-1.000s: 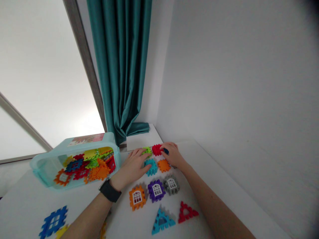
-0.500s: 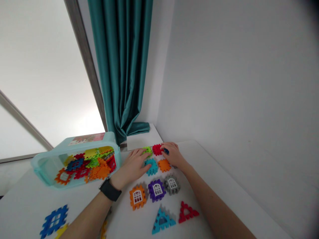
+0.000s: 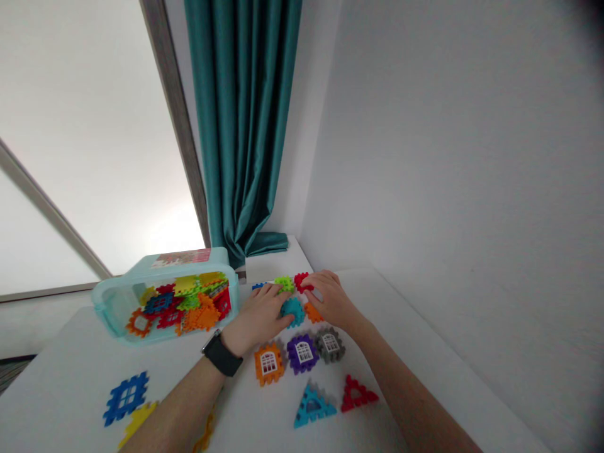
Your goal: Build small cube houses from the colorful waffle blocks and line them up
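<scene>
Wall, grey, is filling the right of the frame; table, white, is spanning the bottom; curtain, green, is hanging upper centre; bin, pale blue, is standing centre left, containing mixed tiles. Left hand, lower centre, is lying palm down, fingers wide, thumb reaching the turquoise tile. Right hand, just right, is curving beside the red tile; whether it is gripping cannot be told. Blue triangle and red triangle are lying bottom centre; purple tile and grey tile are sitting just above them.
</scene>
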The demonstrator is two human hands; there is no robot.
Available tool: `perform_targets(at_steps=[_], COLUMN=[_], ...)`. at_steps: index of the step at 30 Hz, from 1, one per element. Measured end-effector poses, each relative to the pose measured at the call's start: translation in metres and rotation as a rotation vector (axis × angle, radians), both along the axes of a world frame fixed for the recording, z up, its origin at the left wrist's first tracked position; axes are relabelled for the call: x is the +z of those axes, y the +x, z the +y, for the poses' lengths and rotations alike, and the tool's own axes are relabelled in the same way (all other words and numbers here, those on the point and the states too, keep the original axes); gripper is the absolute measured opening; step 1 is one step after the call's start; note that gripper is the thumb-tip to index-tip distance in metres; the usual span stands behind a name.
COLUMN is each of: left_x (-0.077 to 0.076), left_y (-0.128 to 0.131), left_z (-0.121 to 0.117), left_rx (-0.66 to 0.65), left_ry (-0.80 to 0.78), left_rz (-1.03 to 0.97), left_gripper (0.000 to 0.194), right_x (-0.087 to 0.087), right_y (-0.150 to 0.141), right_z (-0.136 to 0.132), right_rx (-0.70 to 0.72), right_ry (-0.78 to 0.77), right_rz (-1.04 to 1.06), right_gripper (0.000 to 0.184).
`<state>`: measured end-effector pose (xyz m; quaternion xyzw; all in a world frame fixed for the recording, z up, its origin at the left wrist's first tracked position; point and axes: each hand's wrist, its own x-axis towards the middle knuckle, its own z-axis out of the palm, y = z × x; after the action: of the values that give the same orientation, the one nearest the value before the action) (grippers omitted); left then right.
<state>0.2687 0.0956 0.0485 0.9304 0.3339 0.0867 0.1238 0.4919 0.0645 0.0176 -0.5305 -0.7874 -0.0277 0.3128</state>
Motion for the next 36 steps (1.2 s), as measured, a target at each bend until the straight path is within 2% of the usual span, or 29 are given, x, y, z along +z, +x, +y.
perform_targets(at_steps=[4,11,16,21,24,30,36], left_x=[0.009,0.008,0.015,0.020,0.013,-0.015,-0.036], left_y=[-0.005,-0.030,-0.073,-0.127,-0.159,-0.216,-0.244], left_z=[-0.011,-0.024,-0.029,-0.032,-0.034,-0.046,-0.059], left_rx=[0.010,0.029,0.031,0.134,0.157,0.245,0.298], left_ry=[0.014,0.106,0.162,0.202,0.190,0.187,0.180], left_rz=[0.050,-0.020,-0.115,-0.154,-0.205,-0.203,-0.135], left_gripper=[0.042,0.036,0.032,0.026,0.021,0.022,0.023], right_x=[0.010,0.018,0.022,0.026,0.027,0.022,0.006], right_y=[-0.015,-0.038,-0.065,-0.105,-0.131,-0.176,-0.212], right_z=[-0.019,-0.038,-0.040,-0.038,-0.035,-0.034,-0.037], right_rx=[0.036,0.078,0.091,0.177,0.221,0.275,0.307], right_ry=[0.003,0.029,0.049,0.044,0.043,-0.030,-0.191], right_rz=[-0.013,-0.024,-0.034,-0.011,-0.009,-0.028,-0.109], right_gripper=[0.015,0.018,0.017,0.018,0.018,0.014,0.016])
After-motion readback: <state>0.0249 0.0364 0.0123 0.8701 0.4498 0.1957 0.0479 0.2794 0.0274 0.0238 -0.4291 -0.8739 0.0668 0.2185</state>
